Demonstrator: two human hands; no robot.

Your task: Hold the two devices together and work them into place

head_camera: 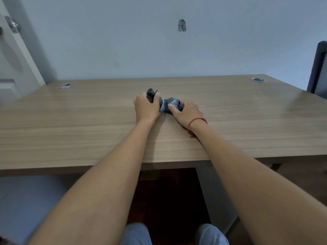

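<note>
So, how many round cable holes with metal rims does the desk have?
2. One cable hole is near the far left corner of the desk, the other cable hole near the far right corner. No more show.

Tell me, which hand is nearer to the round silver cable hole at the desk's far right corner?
Right. The right hand grips the grey sock at mid-desk, on the side toward that cable hole; the left hand holds the sock's other end, farther away.

Even, cool indoor light; soft shadows under forearms on desk (88, 124); wide-angle bending and blur at edges.
</note>
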